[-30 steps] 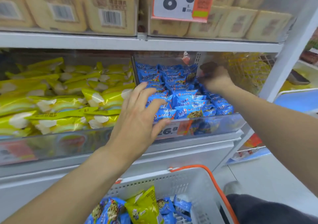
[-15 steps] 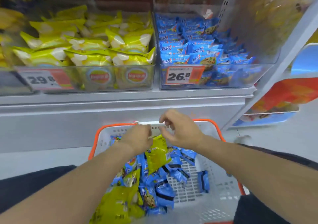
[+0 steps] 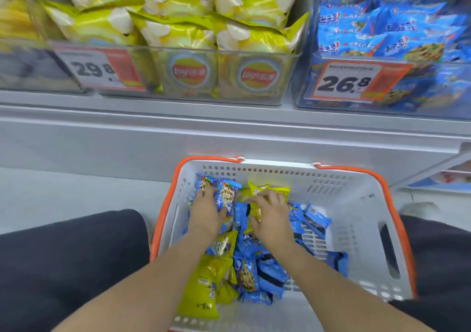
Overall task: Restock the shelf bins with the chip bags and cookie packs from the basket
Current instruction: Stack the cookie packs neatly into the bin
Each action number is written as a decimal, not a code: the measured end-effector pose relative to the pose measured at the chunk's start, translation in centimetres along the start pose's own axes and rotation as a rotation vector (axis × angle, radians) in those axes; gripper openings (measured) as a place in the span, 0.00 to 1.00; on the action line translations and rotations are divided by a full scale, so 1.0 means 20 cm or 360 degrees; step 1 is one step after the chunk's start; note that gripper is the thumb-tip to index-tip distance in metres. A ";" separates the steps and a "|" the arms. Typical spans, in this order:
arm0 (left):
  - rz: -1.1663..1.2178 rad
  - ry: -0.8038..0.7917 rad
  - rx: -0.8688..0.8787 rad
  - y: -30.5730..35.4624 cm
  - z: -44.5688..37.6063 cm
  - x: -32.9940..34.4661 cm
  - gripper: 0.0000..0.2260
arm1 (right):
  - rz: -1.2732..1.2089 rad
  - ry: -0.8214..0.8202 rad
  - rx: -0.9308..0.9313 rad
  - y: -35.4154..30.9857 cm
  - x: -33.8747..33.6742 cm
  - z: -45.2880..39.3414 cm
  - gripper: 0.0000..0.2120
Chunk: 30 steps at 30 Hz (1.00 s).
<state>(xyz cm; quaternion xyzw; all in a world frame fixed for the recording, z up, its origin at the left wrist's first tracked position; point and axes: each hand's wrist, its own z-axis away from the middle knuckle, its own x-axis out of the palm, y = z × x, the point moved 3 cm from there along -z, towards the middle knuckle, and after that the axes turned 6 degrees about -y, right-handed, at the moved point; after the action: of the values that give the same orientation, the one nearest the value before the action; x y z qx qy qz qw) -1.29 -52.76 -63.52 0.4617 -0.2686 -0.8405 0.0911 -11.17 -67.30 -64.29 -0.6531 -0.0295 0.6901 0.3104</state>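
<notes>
Since half a second ago I have leaned in: the shelf bins fill the top of my view and both hands, then hovering by the far rim, are down among the packs in the white perforated plastic basket with the orange rim [image 3: 351,204]. My left hand [image 3: 206,214] lies on the blue cookie packs printed with chocolate-chip cookies [image 3: 224,191] at the far left of the pile, fingers curled over them; I cannot tell whether it has really gripped one. My right hand [image 3: 271,219] pinches a yellow-green chip bag [image 3: 267,191] standing near the middle, thumb and fingers closed on its foil. More blue packs and another yellow-green bag [image 3: 201,288] lie loose in the basket between my dark-trousered knees.

Above, the clear bin of yellow chip bags [image 3: 193,76] shows two round red-and-yellow "Lay's" logos through its front wall, beside an orange-edged price tag reading 29.8 [image 3: 96,70]. The clear bin of blue cookie packs [image 3: 418,51] on the right carries a tag reading 26.8 [image 3: 349,81]; the packs' white lettering is too blurred to read.
</notes>
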 end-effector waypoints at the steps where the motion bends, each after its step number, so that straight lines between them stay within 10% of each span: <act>1: 0.0084 0.0006 -0.0034 -0.01 -0.01 0.00 0.23 | 0.0055 -0.0017 0.0011 -0.01 0.01 -0.01 0.20; 14: 0.0147 -0.0233 0.0180 0.19 -0.03 -0.26 0.12 | -0.0492 -0.0467 0.0013 -0.15 -0.18 -0.20 0.29; 30: 0.0319 -0.0130 0.1144 1.12 0.38 -0.81 0.13 | -0.1090 0.0235 -0.0407 -0.11 -1.36 0.01 0.17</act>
<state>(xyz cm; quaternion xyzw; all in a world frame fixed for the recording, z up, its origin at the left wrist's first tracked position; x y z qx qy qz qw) -0.70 -62.33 -36.52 0.4017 -0.5937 -0.6972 -0.0058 -11.66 -78.15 -39.18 -0.6870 -0.3098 0.4880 0.4403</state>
